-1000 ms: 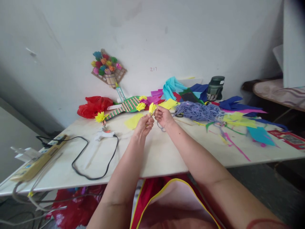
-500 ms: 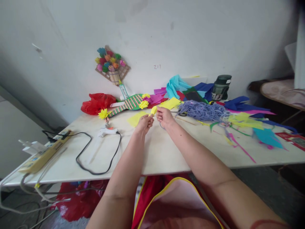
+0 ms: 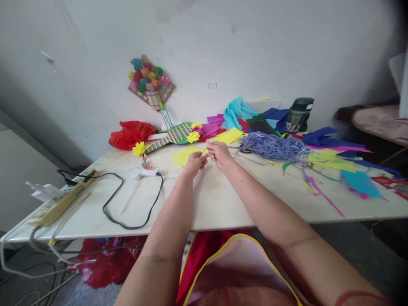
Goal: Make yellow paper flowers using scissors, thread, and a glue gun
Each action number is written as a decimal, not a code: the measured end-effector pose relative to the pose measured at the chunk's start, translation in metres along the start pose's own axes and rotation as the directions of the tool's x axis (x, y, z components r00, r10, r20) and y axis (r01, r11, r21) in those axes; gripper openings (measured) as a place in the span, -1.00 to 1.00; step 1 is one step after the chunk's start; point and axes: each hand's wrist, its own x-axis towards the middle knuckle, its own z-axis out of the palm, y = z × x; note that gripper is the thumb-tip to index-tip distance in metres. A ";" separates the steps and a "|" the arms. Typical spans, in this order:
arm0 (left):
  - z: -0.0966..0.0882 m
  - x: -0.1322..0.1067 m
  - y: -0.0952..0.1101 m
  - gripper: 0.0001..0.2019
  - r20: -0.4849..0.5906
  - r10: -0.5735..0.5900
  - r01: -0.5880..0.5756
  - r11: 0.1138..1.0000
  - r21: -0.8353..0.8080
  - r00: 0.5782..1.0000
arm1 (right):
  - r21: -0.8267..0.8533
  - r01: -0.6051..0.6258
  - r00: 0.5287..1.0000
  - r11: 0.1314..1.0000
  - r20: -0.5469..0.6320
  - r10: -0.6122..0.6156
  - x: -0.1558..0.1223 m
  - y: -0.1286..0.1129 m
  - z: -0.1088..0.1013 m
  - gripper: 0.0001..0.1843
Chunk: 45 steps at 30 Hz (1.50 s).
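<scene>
My left hand (image 3: 196,162) and my right hand (image 3: 219,154) meet above the middle of the table, both with closed fingers. Between their fingertips is a small yellow paper piece (image 3: 205,152), mostly covered by the fingers. A yellow paper sheet (image 3: 182,157) lies flat just left of my left hand. Behind my right hand is another yellow sheet (image 3: 228,136). Beyond the hands lies a green lute-shaped craft (image 3: 177,134) with pink stripes and yellow and purple paper flowers. Black scissor handles (image 3: 246,150) show partly beside a tangle of purple-blue string (image 3: 274,147).
A white glue gun (image 3: 144,173) with a black cord lies at left, near a power strip (image 3: 62,203). Red plastic (image 3: 131,135) sits behind. Coloured paper, including a turquoise piece (image 3: 361,183), and a dark green bottle (image 3: 299,115) are at right. Paper flowers (image 3: 148,76) lean on the wall.
The yellow paper between my fingers shows less than before, as the fingers now cover most of it. My hands stay in nearly the same place; the view has shifted slightly.
</scene>
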 end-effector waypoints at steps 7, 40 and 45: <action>0.001 0.001 -0.001 -0.78 0.108 0.014 -0.049 0.945 0.323 0.994 | -0.193 0.082 0.997 0.978 0.032 -0.077 0.007 -0.005 -0.016 -0.78; 0.012 -0.020 0.016 -0.72 0.632 0.057 0.060 0.985 -0.162 0.773 | -0.236 -0.074 0.908 0.969 0.387 0.163 0.028 0.003 -0.070 -0.79; 0.015 -0.018 0.016 -0.68 0.403 0.073 0.072 0.940 -0.334 0.912 | -0.150 -0.026 0.951 0.988 0.300 0.070 0.030 0.012 -0.061 -0.80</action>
